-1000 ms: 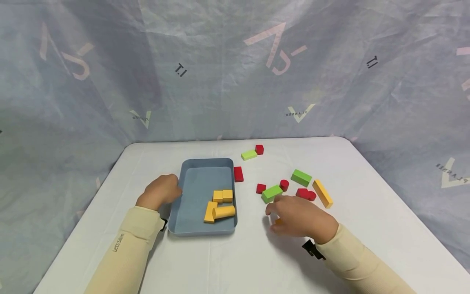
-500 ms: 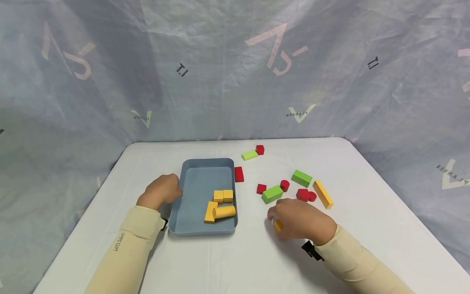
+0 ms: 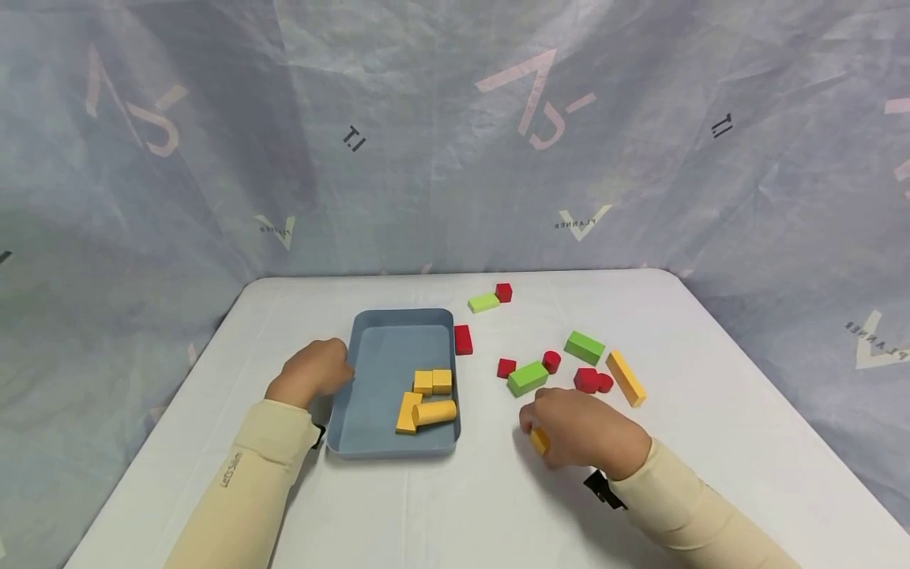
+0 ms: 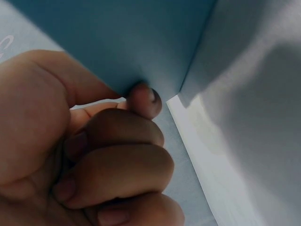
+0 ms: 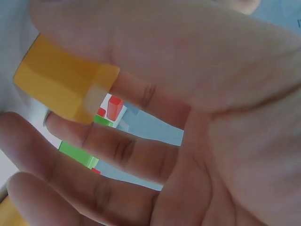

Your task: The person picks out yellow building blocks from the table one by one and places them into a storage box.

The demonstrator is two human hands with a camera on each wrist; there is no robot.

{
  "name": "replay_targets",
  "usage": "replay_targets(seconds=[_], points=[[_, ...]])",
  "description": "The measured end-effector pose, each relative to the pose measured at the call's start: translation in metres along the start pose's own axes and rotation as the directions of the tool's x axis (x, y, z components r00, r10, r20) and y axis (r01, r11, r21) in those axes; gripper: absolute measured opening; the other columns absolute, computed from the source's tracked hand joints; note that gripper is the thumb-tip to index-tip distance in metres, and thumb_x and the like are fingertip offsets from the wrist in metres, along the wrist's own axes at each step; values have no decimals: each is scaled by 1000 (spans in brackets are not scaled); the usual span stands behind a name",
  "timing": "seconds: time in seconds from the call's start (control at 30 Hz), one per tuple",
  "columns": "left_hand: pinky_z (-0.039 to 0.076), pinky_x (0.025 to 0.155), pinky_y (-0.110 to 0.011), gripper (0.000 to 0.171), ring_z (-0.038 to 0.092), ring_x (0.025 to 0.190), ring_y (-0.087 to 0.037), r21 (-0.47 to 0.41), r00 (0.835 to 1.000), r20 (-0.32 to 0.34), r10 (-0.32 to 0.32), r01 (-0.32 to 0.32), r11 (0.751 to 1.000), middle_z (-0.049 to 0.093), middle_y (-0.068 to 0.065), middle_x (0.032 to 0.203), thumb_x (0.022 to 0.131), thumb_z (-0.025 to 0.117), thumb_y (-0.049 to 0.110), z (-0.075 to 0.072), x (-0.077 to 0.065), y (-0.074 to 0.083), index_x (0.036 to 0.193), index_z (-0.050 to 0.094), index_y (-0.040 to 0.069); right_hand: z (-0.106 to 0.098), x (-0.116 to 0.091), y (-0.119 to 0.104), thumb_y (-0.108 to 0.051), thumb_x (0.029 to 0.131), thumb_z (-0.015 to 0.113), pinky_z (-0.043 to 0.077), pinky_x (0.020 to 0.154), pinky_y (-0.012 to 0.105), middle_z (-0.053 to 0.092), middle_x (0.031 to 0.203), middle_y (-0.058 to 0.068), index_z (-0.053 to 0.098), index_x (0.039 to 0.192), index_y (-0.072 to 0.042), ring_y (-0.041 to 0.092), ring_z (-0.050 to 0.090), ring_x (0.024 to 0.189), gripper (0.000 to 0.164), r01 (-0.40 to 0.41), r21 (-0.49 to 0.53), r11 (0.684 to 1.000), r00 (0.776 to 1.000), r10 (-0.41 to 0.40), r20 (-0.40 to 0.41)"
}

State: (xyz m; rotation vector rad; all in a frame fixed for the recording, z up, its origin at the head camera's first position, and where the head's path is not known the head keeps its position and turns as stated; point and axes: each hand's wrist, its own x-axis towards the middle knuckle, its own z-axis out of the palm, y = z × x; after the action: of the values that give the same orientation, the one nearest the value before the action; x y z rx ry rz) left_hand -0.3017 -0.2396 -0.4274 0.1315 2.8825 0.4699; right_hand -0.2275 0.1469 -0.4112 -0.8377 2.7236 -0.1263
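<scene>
My left hand [image 3: 313, 373] pinches the left rim of a blue-grey plastic tray [image 3: 391, 338]. In the left wrist view the thumb and index finger meet at the tray wall [image 4: 127, 42], the other fingers curled below. Several yellow blocks lie in the tray's near right part, among them a cylinder [image 3: 434, 412] leaning on a flat block [image 3: 407, 413]. Low over the table, my right hand [image 3: 586, 431] holds a small yellow block [image 5: 59, 77] between thumb and fingers. Part of that block is hidden by the thumb.
Beyond my right hand lie a green block [image 3: 528, 378], another green block [image 3: 585, 347], several red pieces and a long yellow bar [image 3: 626, 378]. A red block [image 3: 463, 340] sits beside the tray's right wall. Farther back are a light green block [image 3: 483, 303] and a red cube [image 3: 503, 292].
The right hand's fingers have closed on the yellow block, which shows more now. That hand has shifted slightly toward me. The left hand stays on the tray rim.
</scene>
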Motion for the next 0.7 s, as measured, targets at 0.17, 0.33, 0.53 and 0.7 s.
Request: replay_targets(seconds=[0.17,0.33,0.53,0.7], points=[[40,47,-35,11,48,57,-22,3,1000,2,-7,7,1000,51,-8,67,88,51,12,0,0,0,81,59,6,1,0,-1,-19,63,87,48,60,29,52,81,-8,69,93,-25,10,48,67,35,-13,3,1000,1000,13,4],[39,46,-35,12,47,55,-21,-1,1000,-13,3,-3,1000,49,-7,65,87,51,11,1,-2,1,78,58,7,2,0,2,-17,64,85,49,59,28,51,78,-9,69,90,-25,10,47,68,32,1,-12,1000,1000,-1,-30],[38,46,-35,13,46,55,-21,1,1000,-14,-3,3,1000,49,-7,64,87,51,12,0,-2,3,77,58,8,2,0,3,-14,66,82,49,62,28,52,76,-10,69,88,-24,10,47,70,27,26,-28,999,998,-27,-61],[38,46,-34,12,46,56,-21,4,1000,-18,-3,3,1000,49,-7,65,87,51,11,0,-2,3,78,58,7,2,1,3,-12,69,79,48,61,27,52,73,-11,68,85,-23,8,47,68,23,43,-52,998,995,-48,-91]])
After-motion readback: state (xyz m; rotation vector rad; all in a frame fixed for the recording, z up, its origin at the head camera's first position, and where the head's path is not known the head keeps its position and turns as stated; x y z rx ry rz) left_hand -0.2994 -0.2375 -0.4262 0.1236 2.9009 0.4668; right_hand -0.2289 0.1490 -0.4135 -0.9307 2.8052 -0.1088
